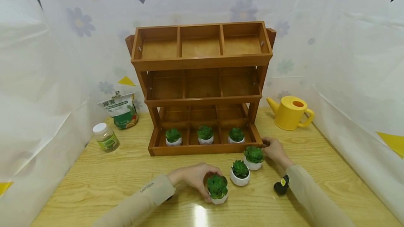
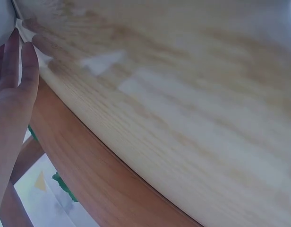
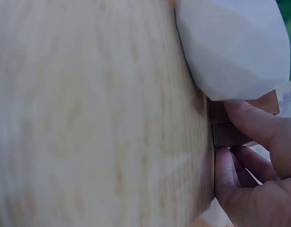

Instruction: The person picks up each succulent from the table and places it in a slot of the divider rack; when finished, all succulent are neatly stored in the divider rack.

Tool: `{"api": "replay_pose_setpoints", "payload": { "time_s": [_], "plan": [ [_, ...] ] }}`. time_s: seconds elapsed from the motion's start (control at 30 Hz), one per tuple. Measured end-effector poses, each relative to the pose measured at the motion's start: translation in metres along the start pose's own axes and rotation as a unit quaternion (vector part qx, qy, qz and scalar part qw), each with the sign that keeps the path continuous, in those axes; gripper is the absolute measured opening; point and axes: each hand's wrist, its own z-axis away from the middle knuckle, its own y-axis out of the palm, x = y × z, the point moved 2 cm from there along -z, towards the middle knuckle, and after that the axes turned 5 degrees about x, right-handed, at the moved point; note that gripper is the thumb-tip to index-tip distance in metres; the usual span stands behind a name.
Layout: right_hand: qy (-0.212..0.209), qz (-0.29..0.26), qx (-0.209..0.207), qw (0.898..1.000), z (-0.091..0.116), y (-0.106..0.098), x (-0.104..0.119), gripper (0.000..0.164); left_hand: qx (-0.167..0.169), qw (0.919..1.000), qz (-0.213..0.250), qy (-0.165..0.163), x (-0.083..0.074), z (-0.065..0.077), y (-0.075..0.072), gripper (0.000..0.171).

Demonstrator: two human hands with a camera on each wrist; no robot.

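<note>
My left hand [image 1: 199, 179] curves its thumb and fingers around a small potted succulent [image 1: 217, 187] with a white pot, standing on the table nearest me. In the left wrist view, the pot [image 2: 3, 21] shows only at the corner, beside the fingertips. At the front right corner of a three-tier wooden shelf [image 1: 205, 149], my right hand [image 1: 276, 151] pinches the wood between thumb and fingers, as the right wrist view shows. Close beside that hand stands another succulent in a faceted white pot [image 3: 235, 47]. Between the two hands sits a spiky succulent [image 1: 240, 174].
Three potted succulents, including the middle one [image 1: 206, 134], occupy the bottom tier's front compartments. A yellow watering can [image 1: 288, 115] stands at the right. On the left are a green-and-white bag [image 1: 123, 113] with a clip and a white-lidded jar [image 1: 106, 137].
</note>
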Motion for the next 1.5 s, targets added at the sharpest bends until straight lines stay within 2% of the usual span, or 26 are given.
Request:
{"api": "replay_pose_setpoints", "payload": {
  "time_s": [0.37, 0.5, 0.67, 0.77, 0.87, 1.0, 1.13, 1.23, 1.37, 1.43, 1.5],
  "plan": [
    [0.011, -0.004, -0.002, 1.0, 0.0, 0.001, 0.0, 0.043, 0.0, 1.0, 0.003, 0.003, -0.002, 0.001, 0.001, 0.064],
    [0.011, -0.001, -0.007, 1.0, 0.0, 0.0, 0.001, 0.043, -0.01, 0.9997, 0.021, 0.0, -0.002, 0.003, 0.002, 0.064],
    [0.003, 0.001, -0.006, 1.0, 0.0, -0.001, 0.002, 0.043, -0.046, 0.9976, 0.05, 0.014, -0.003, 0.009, 0.001, 0.062],
    [0.002, 0.0, -0.006, 1.0, 0.001, -0.001, 0.002, 0.043, -0.085, 0.9949, 0.048, 0.026, -0.004, 0.014, -0.003, 0.064],
    [0.002, -0.002, -0.008, 1.0, 0.001, -0.001, 0.002, 0.043, -0.135, 0.9886, 0.033, 0.057, -0.006, 0.02, -0.011, 0.065],
    [0.002, -0.008, -0.008, 1.0, 0.001, 0.0, 0.002, 0.043, -0.204, 0.9739, 0.032, 0.095, -0.009, 0.029, -0.023, 0.064],
    [0.004, -0.015, -0.005, 1.0, 0.002, 0.001, 0.001, 0.043, -0.275, 0.9573, 0.02, 0.087, -0.013, 0.044, -0.039, 0.062],
    [0.001, -0.015, -0.004, 1.0, 0.002, 0.002, 0.001, 0.042, -0.331, 0.9407, 0.013, 0.073, -0.017, 0.058, -0.053, 0.062],
    [-0.004, -0.015, -0.004, 1.0, 0.002, 0.001, 0.001, 0.042, -0.413, 0.9093, 0.014, 0.046, -0.028, 0.075, -0.075, 0.065],
    [-0.003, -0.016, -0.004, 1.0, 0.002, 0.001, 0.001, 0.042, -0.459, 0.8876, 0.009, 0.035, -0.033, 0.084, -0.087, 0.067],
    [-0.002, -0.015, -0.004, 1.0, 0.001, 0.001, 0.001, 0.042, -0.505, 0.8625, -0.005, 0.036, -0.037, 0.092, -0.098, 0.067]
  ]
}}
